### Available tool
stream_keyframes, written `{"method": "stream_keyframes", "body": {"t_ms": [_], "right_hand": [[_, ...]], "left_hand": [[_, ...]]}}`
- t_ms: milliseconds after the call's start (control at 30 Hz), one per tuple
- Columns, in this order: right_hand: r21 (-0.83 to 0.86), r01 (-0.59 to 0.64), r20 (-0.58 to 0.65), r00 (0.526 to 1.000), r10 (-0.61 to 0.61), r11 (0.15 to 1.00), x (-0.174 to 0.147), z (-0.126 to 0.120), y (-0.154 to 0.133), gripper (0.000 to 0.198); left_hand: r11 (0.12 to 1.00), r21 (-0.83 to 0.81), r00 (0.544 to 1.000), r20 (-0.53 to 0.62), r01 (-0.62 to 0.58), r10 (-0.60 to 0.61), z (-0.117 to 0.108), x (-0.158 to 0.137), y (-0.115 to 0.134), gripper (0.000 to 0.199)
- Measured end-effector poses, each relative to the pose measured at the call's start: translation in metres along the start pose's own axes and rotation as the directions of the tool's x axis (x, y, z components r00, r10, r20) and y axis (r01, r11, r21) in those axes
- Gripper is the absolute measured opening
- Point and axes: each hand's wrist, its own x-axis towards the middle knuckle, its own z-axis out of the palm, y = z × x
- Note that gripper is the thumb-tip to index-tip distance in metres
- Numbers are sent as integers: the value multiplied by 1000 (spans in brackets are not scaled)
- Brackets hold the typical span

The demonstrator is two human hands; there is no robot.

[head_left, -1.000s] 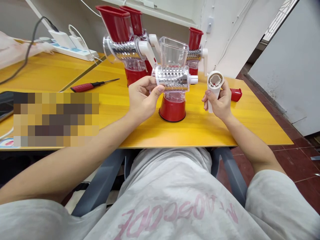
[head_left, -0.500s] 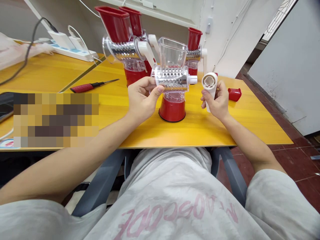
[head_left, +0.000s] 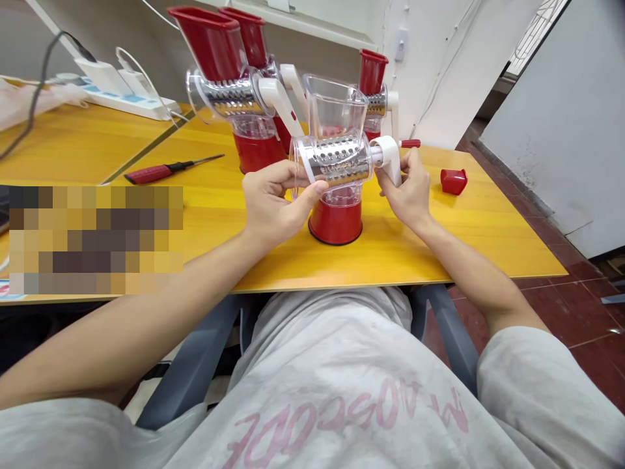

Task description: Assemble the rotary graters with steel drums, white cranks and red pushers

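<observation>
Two hands on one grater [head_left: 336, 176], standing mid-table near the front edge [head_left: 390, 281]; bare tabletop to its right, three more graters [head_left: 234, 98] close behind. Clear hopper, perforated steel drum, red base. Left hand [head_left: 273, 202] grips the drum end; right hand [head_left: 407, 189] grasps the white crank [head_left: 389, 156].

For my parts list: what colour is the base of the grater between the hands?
Red, seen clearly in the head view: the base under the clear body.
</observation>
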Motion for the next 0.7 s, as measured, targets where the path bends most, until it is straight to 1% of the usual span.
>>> {"method": "stream_keyframes", "body": {"t_ms": [100, 167, 267, 367, 500, 600, 700], "right_hand": [[-47, 23, -67, 997, -26, 999, 0, -3, 1, 63], [-70, 39, -86, 995, -45, 997, 0, -5, 3, 64], [-74, 40, -37, 998, -43, 996, 4, -7, 7, 63], [-86, 13, 40, 999, -9, 996, 6, -12, 4, 63], [-182, -41, 62, 997, 53, 982, 9, -25, -16, 63], [-224, -80, 87, 991, 101, 971, 12, -36, -35, 63], [-283, -72, 147, 982, 118, 956, 16, -43, -47, 64]], "left_hand": [[999, 15, 999, 28, -34, 34, -4, -1, -3, 78], [999, 36, 998, 57, -21, 19, -6, -3, -2, 73], [999, 35, 995, 99, -12, 8, -8, -4, 2, 69], [996, 38, 990, 119, -76, 71, -7, -3, 8, 68], [979, 93, 976, 142, -181, 167, -5, -3, 11, 72], [968, 121, 966, 167, -218, 197, -6, -3, 11, 75], [962, 132, 960, 181, -241, 216, -6, -3, 10, 76]]}}
